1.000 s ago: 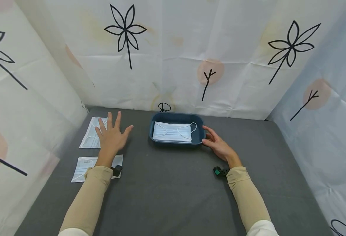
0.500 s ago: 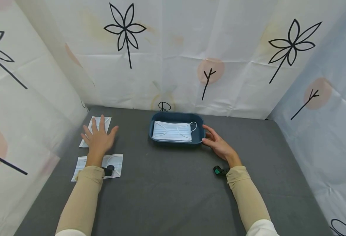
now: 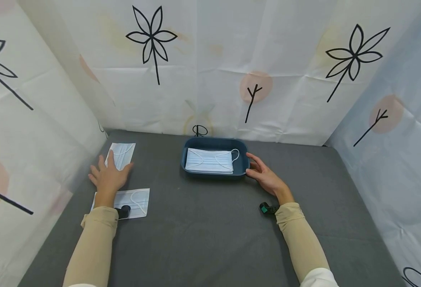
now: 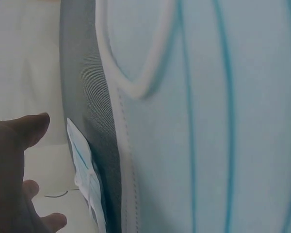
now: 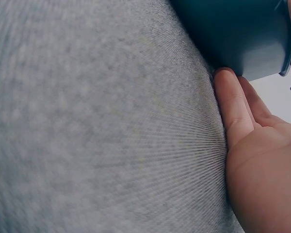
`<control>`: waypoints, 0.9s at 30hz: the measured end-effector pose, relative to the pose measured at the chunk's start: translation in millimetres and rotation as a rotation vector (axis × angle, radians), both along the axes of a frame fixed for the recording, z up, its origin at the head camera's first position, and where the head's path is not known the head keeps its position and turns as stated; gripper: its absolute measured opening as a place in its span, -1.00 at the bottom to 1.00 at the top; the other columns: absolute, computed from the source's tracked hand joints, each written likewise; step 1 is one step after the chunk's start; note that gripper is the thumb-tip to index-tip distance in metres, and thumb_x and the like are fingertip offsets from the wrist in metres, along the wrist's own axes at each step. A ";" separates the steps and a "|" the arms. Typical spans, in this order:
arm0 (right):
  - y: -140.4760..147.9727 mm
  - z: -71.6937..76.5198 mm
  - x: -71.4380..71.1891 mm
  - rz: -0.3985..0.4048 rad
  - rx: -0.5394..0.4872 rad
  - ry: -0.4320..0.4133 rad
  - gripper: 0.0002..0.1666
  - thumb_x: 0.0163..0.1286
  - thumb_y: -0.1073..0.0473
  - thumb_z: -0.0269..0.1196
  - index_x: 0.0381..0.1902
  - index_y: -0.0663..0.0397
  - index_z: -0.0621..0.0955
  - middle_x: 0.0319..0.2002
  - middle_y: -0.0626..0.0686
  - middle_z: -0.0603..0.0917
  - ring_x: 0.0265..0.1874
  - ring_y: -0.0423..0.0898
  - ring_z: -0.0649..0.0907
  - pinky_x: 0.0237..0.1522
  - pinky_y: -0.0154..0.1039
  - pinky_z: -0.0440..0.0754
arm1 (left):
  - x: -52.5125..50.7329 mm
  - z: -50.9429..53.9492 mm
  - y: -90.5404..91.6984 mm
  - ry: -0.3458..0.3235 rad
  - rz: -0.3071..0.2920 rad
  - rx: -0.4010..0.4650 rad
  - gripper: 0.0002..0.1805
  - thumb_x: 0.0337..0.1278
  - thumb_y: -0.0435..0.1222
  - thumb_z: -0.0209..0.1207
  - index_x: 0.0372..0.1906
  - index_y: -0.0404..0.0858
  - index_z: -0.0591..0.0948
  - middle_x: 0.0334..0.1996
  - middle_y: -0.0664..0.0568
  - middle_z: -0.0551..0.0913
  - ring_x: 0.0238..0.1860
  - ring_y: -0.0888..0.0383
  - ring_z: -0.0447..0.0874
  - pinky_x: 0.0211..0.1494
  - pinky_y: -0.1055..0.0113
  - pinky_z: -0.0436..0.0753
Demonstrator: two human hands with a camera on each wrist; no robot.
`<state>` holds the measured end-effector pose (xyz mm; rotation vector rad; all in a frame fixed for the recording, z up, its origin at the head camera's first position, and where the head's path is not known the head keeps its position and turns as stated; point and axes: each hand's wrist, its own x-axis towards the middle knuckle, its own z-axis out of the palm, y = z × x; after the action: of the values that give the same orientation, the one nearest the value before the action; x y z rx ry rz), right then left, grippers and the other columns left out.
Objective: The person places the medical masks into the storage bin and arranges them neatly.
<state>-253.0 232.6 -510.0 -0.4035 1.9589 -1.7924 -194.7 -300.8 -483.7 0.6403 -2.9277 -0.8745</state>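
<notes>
My left hand (image 3: 108, 177) is spread at the left side of the table, just above two pleated face masks. The far face mask (image 3: 123, 154) lies partly behind its fingers. The near face mask (image 3: 135, 202) is partly hidden by the wrist, and a mask with a white ear loop (image 4: 208, 116) fills much of the left wrist view. Whether the fingertips touch the far mask cannot be told. A dark blue tray (image 3: 215, 176) holds a stack of face masks (image 3: 209, 161). With loosely extended fingers, my right hand (image 3: 265, 175) touches the tray's right end.
Grey cloth (image 3: 210, 231) covers the table. Printed white curtains (image 3: 217, 95) stand right behind it and along both sides. The tray sits close to the back edge.
My left hand has moved left and nearer to me, uncovering more of the far mask. The right hand, the tray and the masks stay in place.
</notes>
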 end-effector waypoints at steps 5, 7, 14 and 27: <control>-0.7 1.1 -0.8 0.000 -0.007 -0.002 -0.13 0.59 0.16 0.13 0.66 -0.23 -0.03 0.61 0.28 0.01 0.53 0.26 0.16 0.57 0.23 0.06 | -0.2 -1.6 -6.2 -0.029 0.030 0.038 0.02 0.42 0.06 0.02 0.65 -0.10 -0.37 0.59 -0.46 -0.44 0.52 -0.62 -0.57 0.49 -0.52 -0.49; -0.1 1.5 -0.3 -0.006 -0.004 -0.003 -0.13 0.59 0.16 0.14 0.66 -0.23 -0.03 0.61 0.28 0.00 0.51 0.28 0.18 0.57 0.24 0.06 | -0.3 -2.5 -7.6 -0.043 0.045 0.057 0.03 0.41 0.01 0.02 0.65 -0.09 -0.39 0.59 -0.48 -0.43 0.52 -0.63 -0.53 0.49 -0.52 -0.45; 0.9 -0.7 0.7 -0.006 0.013 -0.003 -0.13 0.59 0.15 0.14 0.66 -0.26 -0.03 0.62 0.27 -0.01 0.47 0.28 0.24 0.58 0.25 0.08 | 1.9 -3.8 -8.6 -0.103 0.101 0.078 0.09 0.33 -0.12 0.08 0.64 -0.10 -0.45 0.56 -0.56 -0.30 0.49 -0.63 -0.27 0.46 -0.54 -0.04; 0.7 -1.5 0.7 -0.010 0.000 -0.003 -0.13 0.59 0.16 0.13 0.66 -0.24 -0.02 0.62 0.27 0.02 0.46 0.28 0.26 0.57 0.25 0.09 | 2.4 5.2 -6.2 -0.047 0.200 0.120 0.20 0.19 -0.24 0.36 0.65 -0.24 -0.27 0.43 -0.69 0.01 0.41 -0.49 -0.05 0.42 -0.41 0.20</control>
<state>-252.3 233.3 -511.5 -0.3911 1.9624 -1.7982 -192.2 -307.0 -478.5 0.9545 -2.8026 -1.0296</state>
